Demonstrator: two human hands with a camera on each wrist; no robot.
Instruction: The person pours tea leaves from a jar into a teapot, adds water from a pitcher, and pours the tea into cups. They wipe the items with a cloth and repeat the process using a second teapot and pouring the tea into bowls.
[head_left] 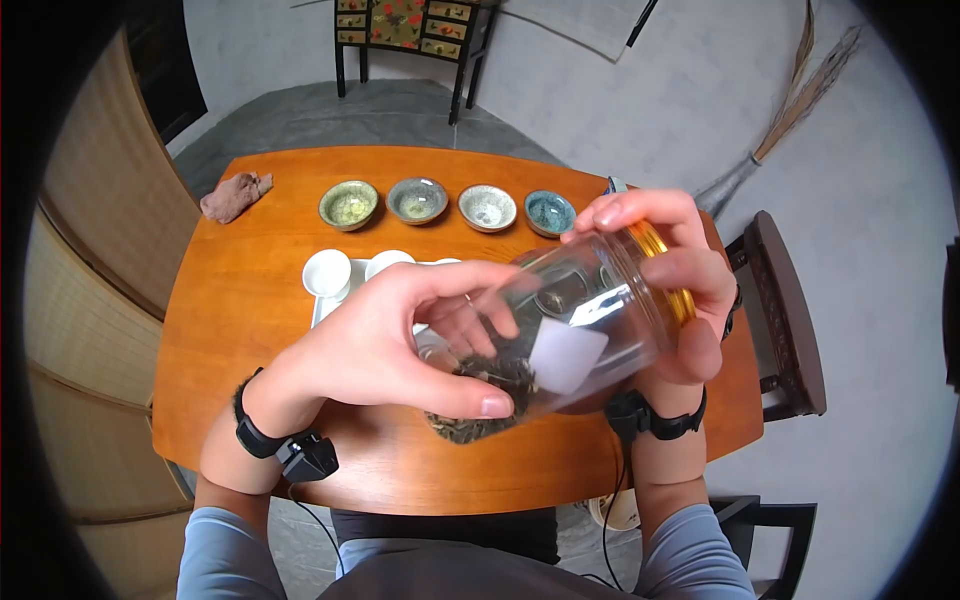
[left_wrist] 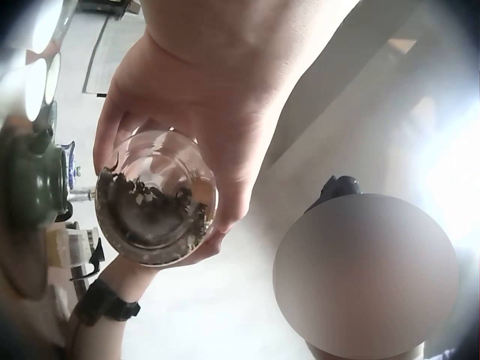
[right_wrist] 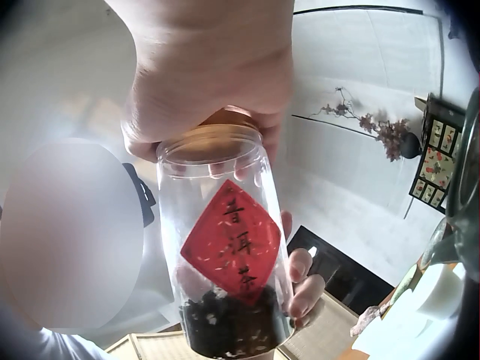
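Note:
Both hands hold a clear tea jar (head_left: 620, 300) tilted above the table, its lidded end higher and to the right. My left hand (head_left: 360, 335) grips the lower end, thumb along the near side. My right hand (head_left: 700, 275) has its fingers curled round the gold lid (head_left: 684, 303), which sits on the jar's mouth. Dark dry tea leaves (head_left: 465, 425) lie gathered at the bottom. In the right wrist view, a red diamond label (right_wrist: 232, 244) with black Chinese characters is on the jar's side. The left wrist view looks at the jar's round base (left_wrist: 154, 225).
A row of glazed bowls, including a green one (head_left: 349, 205) and a teal one (head_left: 550, 212), stands at the back. White cups (head_left: 327, 273) and a white tray (head_left: 322, 312) are partly behind my left hand. A brown cloth (head_left: 235, 197) lies back left. The left wrist view has a green teapot (left_wrist: 34, 180).

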